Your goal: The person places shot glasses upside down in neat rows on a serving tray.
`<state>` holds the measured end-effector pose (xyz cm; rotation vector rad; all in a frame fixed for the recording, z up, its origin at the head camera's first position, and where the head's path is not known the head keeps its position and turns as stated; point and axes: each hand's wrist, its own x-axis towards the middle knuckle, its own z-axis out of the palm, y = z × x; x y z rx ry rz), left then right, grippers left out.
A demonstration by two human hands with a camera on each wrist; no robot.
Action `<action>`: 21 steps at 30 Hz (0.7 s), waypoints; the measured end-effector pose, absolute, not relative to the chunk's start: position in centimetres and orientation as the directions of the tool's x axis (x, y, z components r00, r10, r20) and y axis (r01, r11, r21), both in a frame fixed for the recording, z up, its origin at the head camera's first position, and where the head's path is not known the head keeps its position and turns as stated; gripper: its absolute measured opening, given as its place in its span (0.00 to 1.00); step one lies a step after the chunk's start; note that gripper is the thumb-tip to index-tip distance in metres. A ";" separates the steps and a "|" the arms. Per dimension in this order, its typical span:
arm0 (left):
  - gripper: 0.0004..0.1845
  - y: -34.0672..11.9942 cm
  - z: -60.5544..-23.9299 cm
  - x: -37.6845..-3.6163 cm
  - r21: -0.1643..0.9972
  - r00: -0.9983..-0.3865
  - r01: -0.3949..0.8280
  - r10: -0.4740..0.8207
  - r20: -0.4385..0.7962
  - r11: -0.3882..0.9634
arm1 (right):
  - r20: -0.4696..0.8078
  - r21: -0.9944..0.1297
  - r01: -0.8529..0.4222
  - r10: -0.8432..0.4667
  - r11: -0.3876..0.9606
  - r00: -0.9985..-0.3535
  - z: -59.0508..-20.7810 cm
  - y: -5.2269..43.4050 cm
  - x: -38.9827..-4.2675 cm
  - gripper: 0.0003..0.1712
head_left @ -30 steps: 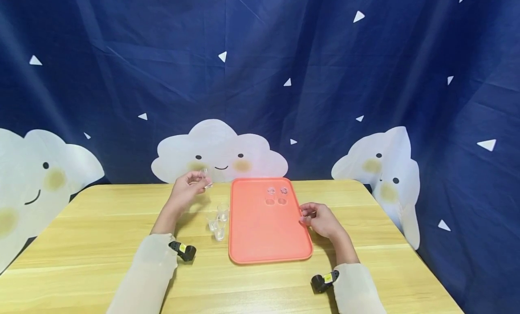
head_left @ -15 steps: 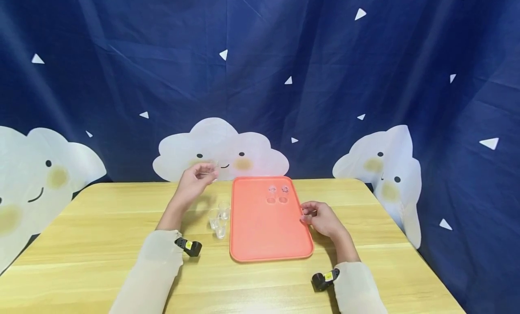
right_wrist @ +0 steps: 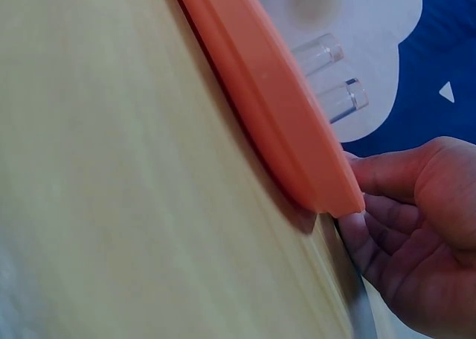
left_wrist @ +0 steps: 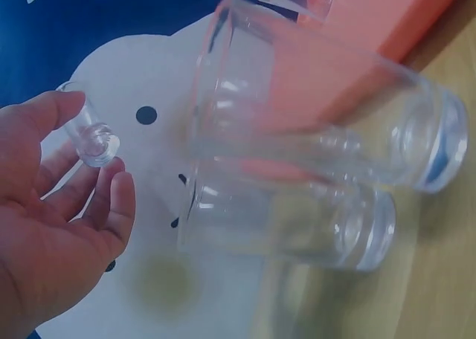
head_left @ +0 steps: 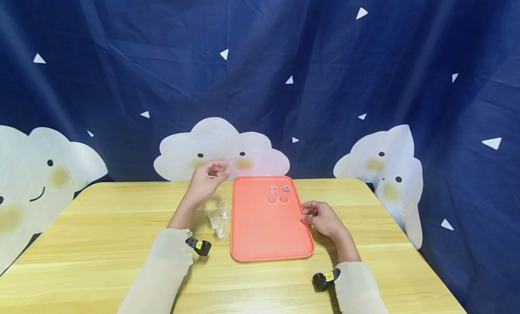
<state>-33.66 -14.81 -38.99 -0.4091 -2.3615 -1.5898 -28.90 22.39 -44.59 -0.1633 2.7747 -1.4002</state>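
My left hand is raised above the table's back edge, left of the tray. In the left wrist view its thumb and fingers pinch a small clear shot glass, held tilted. A flat coral tray lies on the table, its right rim between the thumb and fingers of my right hand. Two shot glasses stand side by side near the tray's far right corner, their thick ends appearing uppermost. Three more shot glasses stand mouth up, close together, on the wood left of the tray.
The wooden table extends around the tray on both sides and in front. Behind it hangs a dark blue curtain with white clouds and triangles. Each wrist carries a small black camera.
My left hand has moved right and slightly up with the shot glass, closer to the tray's far left corner. My right hand stays at the tray's rim.
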 end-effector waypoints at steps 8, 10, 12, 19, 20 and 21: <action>0.16 -13.5 -38.7 -34.0 0.833 -0.918 0.396 0.129 0.376 0.387 | 0.017 -0.805 -0.075 -0.103 0.589 -0.995 -44.6 22.4 -28.8 0.19; 0.17 -13.2 -38.6 -34.0 0.820 -0.915 0.403 0.141 0.379 0.406 | 0.018 -0.803 -0.075 -0.102 0.591 -0.995 -44.7 22.4 -28.8 0.19; 0.17 -12.8 -38.4 -34.0 0.808 -0.913 0.405 0.152 0.377 0.428 | 0.020 -0.800 -0.078 -0.103 0.595 -0.994 -44.7 22.3 -28.8 0.19; 0.16 -11.4 -37.8 -34.3 0.785 -0.926 0.376 0.167 0.339 0.492 | 0.024 -0.800 -0.084 -0.107 0.594 -0.994 -44.6 22.3 -28.8 0.19; 0.16 -11.2 -37.8 -34.4 0.787 -0.929 0.368 0.163 0.332 0.494 | 0.022 -0.801 -0.081 -0.106 0.593 -0.994 -44.5 22.3 -28.7 0.19; 0.16 -11.0 -37.7 -34.5 0.789 -0.932 0.360 0.159 0.326 0.498 | 0.022 -0.801 -0.081 -0.106 0.594 -0.994 -44.5 22.3 -28.8 0.19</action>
